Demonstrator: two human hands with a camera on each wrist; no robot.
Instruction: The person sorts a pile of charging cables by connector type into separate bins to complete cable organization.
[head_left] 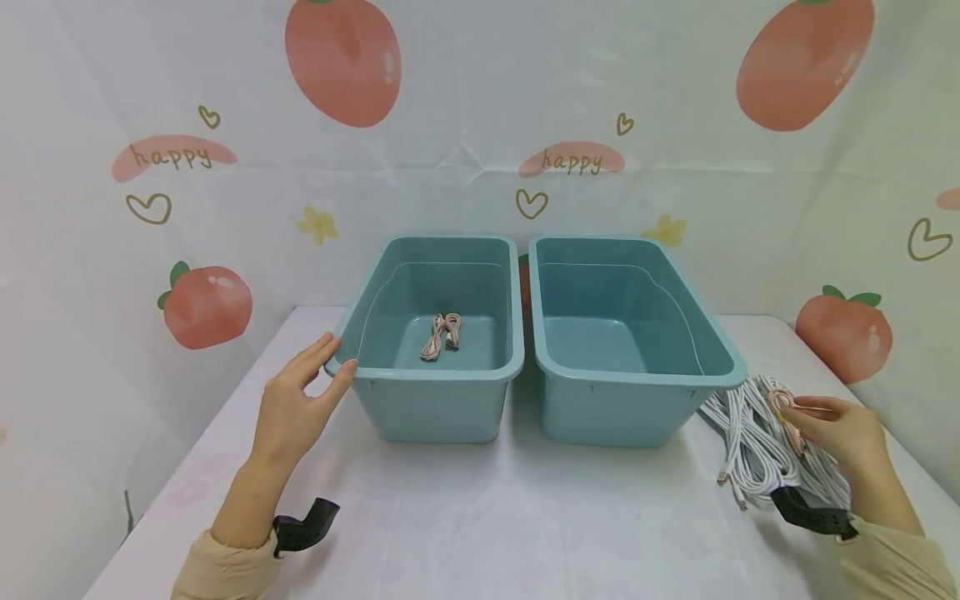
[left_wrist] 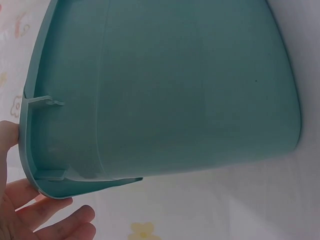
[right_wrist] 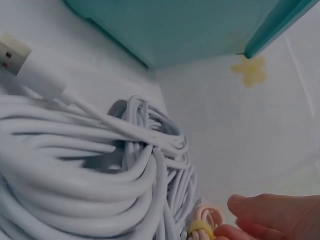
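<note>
My left hand (head_left: 296, 412) rests at the near left corner of the left teal bin (head_left: 435, 408), thumb on the front rim and fairly straight fingers along the side rim. In the left wrist view, its fingers (left_wrist: 35, 215) lie loosely spread about the rim corner. At the far right, my right hand (head_left: 843, 429) pinches a pink cable bundle (head_left: 783, 404) over a pile of white cables (head_left: 750, 450). The pink bundle has a yellow tie (right_wrist: 201, 227); the right wrist view cuts off part of the grip. Two small pinkish cable bundles (head_left: 441, 337) lie inside the left bin.
A second teal bin (head_left: 637, 412) stands just right of the first, with a narrow gap between them. White cables lie against its right side, with a USB plug (right_wrist: 37, 72) sticking out. A printed white cloth wall (head_left: 465, 83) rises behind the table (head_left: 480, 533).
</note>
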